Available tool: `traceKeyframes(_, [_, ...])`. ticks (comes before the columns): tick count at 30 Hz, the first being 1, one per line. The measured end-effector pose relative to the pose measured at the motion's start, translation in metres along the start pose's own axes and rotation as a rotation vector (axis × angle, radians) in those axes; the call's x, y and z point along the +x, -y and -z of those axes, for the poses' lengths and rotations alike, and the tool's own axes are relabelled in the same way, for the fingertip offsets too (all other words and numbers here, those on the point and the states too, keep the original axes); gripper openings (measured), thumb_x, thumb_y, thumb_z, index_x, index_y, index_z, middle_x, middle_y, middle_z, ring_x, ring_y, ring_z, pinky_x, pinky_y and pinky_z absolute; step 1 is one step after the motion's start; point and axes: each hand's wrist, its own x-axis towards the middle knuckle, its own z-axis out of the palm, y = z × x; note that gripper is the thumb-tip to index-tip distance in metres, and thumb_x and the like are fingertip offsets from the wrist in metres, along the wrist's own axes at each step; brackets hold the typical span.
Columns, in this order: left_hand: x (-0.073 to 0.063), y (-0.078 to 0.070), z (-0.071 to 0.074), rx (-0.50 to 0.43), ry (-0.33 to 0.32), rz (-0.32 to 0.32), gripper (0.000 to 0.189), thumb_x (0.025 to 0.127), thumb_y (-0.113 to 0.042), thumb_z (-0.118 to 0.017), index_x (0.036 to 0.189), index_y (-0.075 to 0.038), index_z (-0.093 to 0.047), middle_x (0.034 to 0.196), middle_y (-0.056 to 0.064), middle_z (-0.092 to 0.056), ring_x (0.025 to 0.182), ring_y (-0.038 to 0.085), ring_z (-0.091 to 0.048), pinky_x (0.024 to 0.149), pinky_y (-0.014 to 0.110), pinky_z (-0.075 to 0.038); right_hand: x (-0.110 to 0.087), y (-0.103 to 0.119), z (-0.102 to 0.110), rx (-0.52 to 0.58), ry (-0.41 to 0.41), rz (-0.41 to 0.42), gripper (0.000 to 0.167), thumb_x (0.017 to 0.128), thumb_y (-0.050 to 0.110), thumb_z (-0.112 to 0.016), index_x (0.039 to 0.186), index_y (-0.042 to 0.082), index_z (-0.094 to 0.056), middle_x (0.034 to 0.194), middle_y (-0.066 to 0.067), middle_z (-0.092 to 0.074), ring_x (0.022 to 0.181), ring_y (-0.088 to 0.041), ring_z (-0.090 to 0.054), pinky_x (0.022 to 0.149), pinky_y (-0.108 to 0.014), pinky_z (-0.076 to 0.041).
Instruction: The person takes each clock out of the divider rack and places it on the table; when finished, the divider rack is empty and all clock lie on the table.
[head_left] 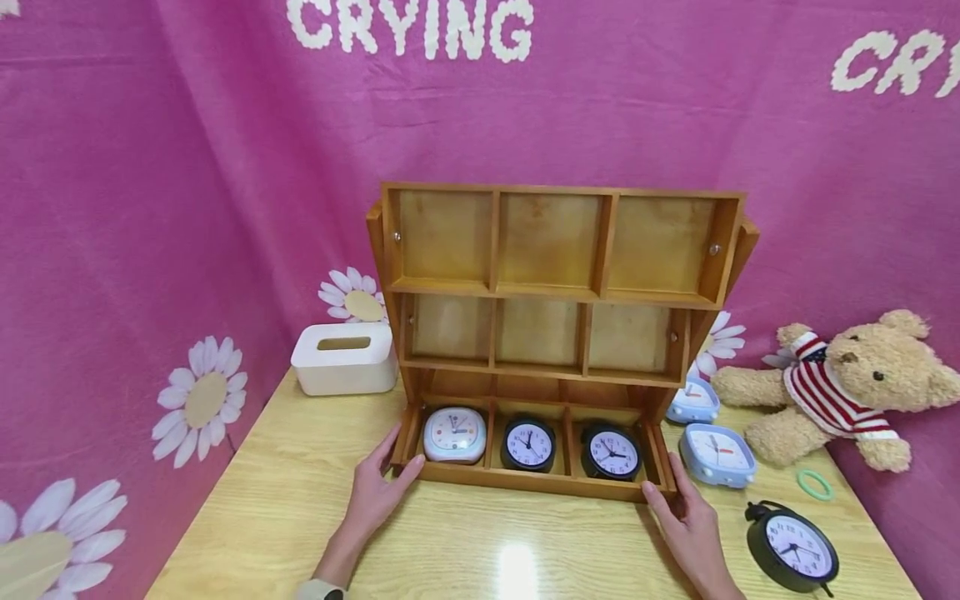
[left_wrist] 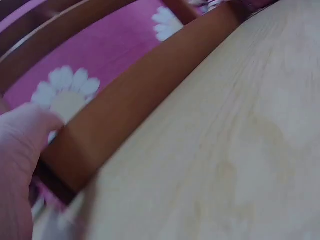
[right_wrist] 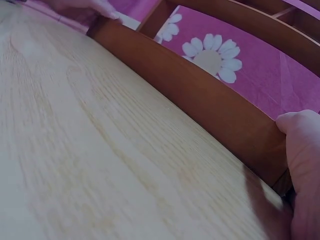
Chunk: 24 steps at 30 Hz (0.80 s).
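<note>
A tiered wooden display shelf (head_left: 551,292) stands on the table, each tier split into three compartments. At its front left corner my left hand (head_left: 375,493) grips the bottom tier, thumb over the edge and fingers along the side. My right hand (head_left: 692,533) holds the front right corner the same way. In the bottom tier sit a white-faced rounded clock (head_left: 454,434) at left, a black round clock (head_left: 528,443) in the middle and another black clock (head_left: 611,452) at right. Both wrist views show a thumb against the low front board (right_wrist: 200,105).
Right of the shelf are two blue clocks (head_left: 717,455), a black alarm clock (head_left: 792,547), a green ring (head_left: 815,485) and a teddy bear (head_left: 840,387) in a striped sweater. A white tissue box (head_left: 345,360) stands at left. Pink cloth (head_left: 247,125) hangs behind.
</note>
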Motion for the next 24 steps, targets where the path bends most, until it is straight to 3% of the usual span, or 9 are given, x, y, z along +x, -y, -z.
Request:
traceKeyframes(4, [0.011,-0.021,-0.007,0.174,-0.055,-0.169,0.064,0.088,-0.011,-0.083,0.144,0.006,-0.057,0.144,0.026,-0.06,0.134,0.039,-0.057,0.11,0.054,-0.048,-0.003,-0.001,0.002,-0.018,-0.008,-0.005,0.068,0.102,0.022,-0.07,0.158,-0.001,-0.04,0.149,-0.031,-0.051,0.111,0.024,-0.042,0.087,0.004,-0.036])
traceKeyframes(6, [0.02,-0.035,-0.01,0.263,-0.036,-0.204,0.064,0.087,-0.012,-0.084,0.143,0.007,-0.058,0.143,0.027,-0.061,0.134,0.043,-0.057,0.111,0.056,-0.047,-0.003,-0.001,0.002,-0.019,-0.006,-0.005,0.068,0.102,0.023,-0.07,0.159,-0.001,-0.04,0.151,-0.031,-0.05,0.112,0.027,-0.039,0.088,0.004,-0.035])
traceKeyframes(8, [0.03,-0.049,-0.014,0.34,0.029,-0.178,0.065,0.086,-0.016,-0.085,0.141,0.008,-0.059,0.14,0.027,-0.062,0.131,0.044,-0.059,0.109,0.056,-0.049,-0.003,-0.001,0.002,-0.017,-0.004,-0.003,0.068,0.102,0.023,-0.069,0.158,-0.002,-0.039,0.152,-0.031,-0.049,0.112,0.028,-0.037,0.088,0.005,-0.034])
traceKeyframes(11, [0.042,-0.066,-0.021,0.456,0.166,-0.086,0.073,0.084,-0.025,-0.087,0.14,0.01,-0.058,0.136,0.028,-0.063,0.125,0.044,-0.062,0.105,0.056,-0.052,-0.003,-0.001,0.001,-0.021,-0.005,0.006,0.068,0.102,0.023,-0.069,0.158,-0.002,-0.04,0.151,-0.031,-0.05,0.113,0.028,-0.037,0.088,0.005,-0.034])
traceKeyframes(14, [0.051,-0.077,-0.027,0.533,0.263,-0.006,0.081,0.079,-0.032,-0.09,0.138,0.013,-0.057,0.128,0.029,-0.067,0.114,0.041,-0.067,0.096,0.054,-0.057,-0.002,-0.002,0.0,-0.012,-0.007,0.023,0.067,0.102,0.021,-0.069,0.157,-0.003,-0.04,0.151,-0.031,-0.049,0.114,0.026,-0.037,0.09,0.004,-0.034])
traceKeyframes(20, [0.055,-0.083,-0.044,0.618,0.312,0.113,0.08,0.071,-0.044,-0.093,0.12,0.012,-0.063,0.098,0.019,-0.07,0.086,0.031,-0.068,0.073,0.045,-0.059,-0.002,-0.002,0.001,-0.016,-0.009,0.036,0.066,0.101,0.019,-0.07,0.157,-0.002,-0.041,0.149,-0.031,-0.052,0.113,0.023,-0.043,0.089,0.004,-0.036])
traceKeyframes(24, [0.053,-0.085,-0.054,0.683,0.315,0.177,0.09,0.069,-0.048,-0.095,0.123,0.013,-0.058,0.099,0.021,-0.066,0.091,0.035,-0.067,0.074,0.049,-0.061,-0.003,-0.002,0.002,-0.042,-0.007,0.031,0.066,0.101,0.02,-0.07,0.157,-0.001,-0.043,0.144,-0.031,-0.057,0.104,0.016,-0.053,0.082,0.002,-0.04])
